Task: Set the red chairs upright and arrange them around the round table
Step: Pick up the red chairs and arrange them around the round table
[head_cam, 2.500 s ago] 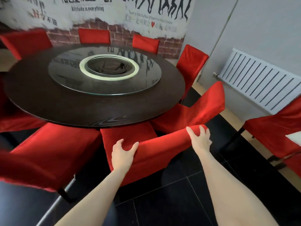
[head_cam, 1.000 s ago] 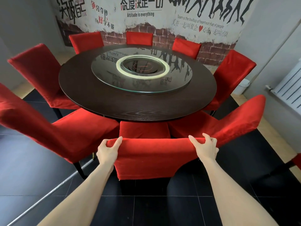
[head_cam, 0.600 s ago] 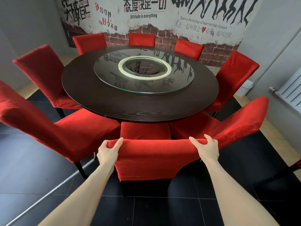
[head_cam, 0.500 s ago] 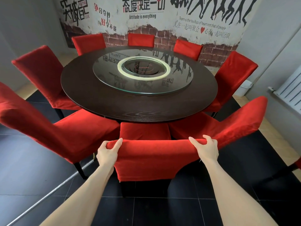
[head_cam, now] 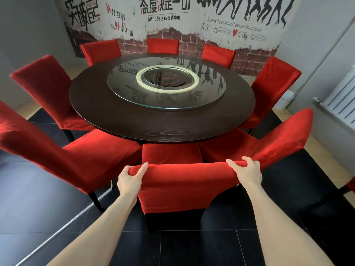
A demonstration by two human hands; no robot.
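Head camera looks down, forward, across table [head_cam: 119, 120].

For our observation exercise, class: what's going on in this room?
A person holds a red chair by the top of its backrest, left hand at one corner, right hand at the other. It stands upright, its seat at the near edge of the round table. More chairs ring the table.

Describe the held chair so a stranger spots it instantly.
Find the round table. At its near edge, a red chair sits between a left neighbour and a right neighbour. Only it has the left hand and right hand gripping its backrest.
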